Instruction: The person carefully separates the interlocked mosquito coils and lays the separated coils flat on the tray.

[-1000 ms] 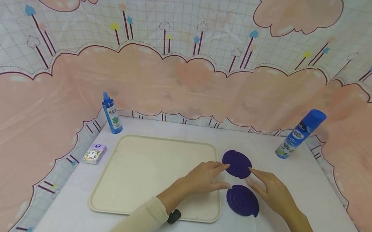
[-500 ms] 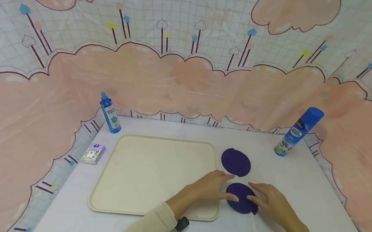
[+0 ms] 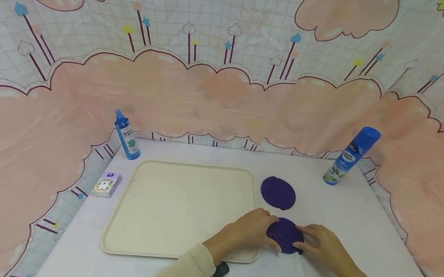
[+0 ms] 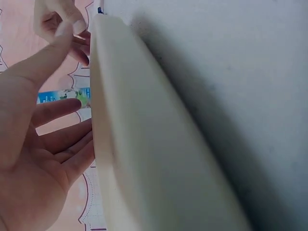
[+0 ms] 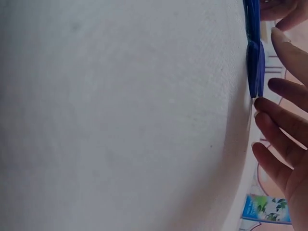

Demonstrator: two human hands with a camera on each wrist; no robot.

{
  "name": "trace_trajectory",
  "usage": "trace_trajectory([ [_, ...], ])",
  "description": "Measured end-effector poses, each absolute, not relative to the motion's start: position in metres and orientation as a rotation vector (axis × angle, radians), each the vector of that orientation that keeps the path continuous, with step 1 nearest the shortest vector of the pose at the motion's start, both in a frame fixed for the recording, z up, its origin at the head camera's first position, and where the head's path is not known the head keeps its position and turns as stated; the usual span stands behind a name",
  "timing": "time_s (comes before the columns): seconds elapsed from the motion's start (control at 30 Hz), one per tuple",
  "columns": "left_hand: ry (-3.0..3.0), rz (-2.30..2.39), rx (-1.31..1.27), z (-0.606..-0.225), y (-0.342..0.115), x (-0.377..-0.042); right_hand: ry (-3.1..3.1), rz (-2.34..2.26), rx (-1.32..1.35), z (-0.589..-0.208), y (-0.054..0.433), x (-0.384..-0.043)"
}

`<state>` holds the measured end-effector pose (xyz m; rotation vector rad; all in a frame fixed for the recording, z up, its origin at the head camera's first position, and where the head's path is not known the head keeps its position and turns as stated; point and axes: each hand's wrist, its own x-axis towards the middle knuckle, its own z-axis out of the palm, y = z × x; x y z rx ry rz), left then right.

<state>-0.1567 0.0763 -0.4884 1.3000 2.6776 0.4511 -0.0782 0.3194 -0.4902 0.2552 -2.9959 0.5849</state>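
Two dark purple spiral discs, which look like mosquito coils, lie on the white table right of the tray. At the near mosquito coil (image 3: pixel 285 236), my left hand (image 3: pixel 251 228) has its fingertips at the upper left edge and its thumb at the lower left. Across from it, my right hand (image 3: pixel 323 247) has finger and thumb tips at the coil's right edge. The far mosquito coil (image 3: pixel 278 193) lies untouched. In the right wrist view the coil (image 5: pixel 254 57) appears edge-on beside loosely extended fingers. The tray's edge (image 4: pixel 130 106) hides part of the left fingertips in the left wrist view.
A cream tray (image 3: pixel 180 211) fills the middle of the table, under my left forearm. At the back left stand a blue spray bottle (image 3: pixel 128 137) and a small purple box (image 3: pixel 107 185). A blue aerosol can (image 3: pixel 351 157) stands at the back right.
Both hands have moved from the far coil toward me to the near one. Their fingertips have closed in on its edges from both sides. The head view has shifted slightly.
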Motion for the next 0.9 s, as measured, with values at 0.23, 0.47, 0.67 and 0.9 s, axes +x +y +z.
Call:
trace_trajectory([
  [0.23, 2.737, 0.407, 1.314, -0.492, 0.082, -0.159, -2.986, 0.6, 0.29, -0.491, 0.317, -0.077],
  [0.47, 2.792, 0.374, 1.34, -0.497, 0.085, -0.161, -2.973, 0.656, 0.307, -0.491, 0.317, -0.08],
  [0.67, 2.817, 0.376, 1.327, -0.499, 0.087, -0.162, -2.947, 0.749, 0.325, -0.491, 0.319, -0.082],
  [0.9, 2.8, 0.409, 1.297, -0.499, 0.088, -0.161, -3.025, 0.945, 0.2, -0.487, 0.324, -0.082],
])
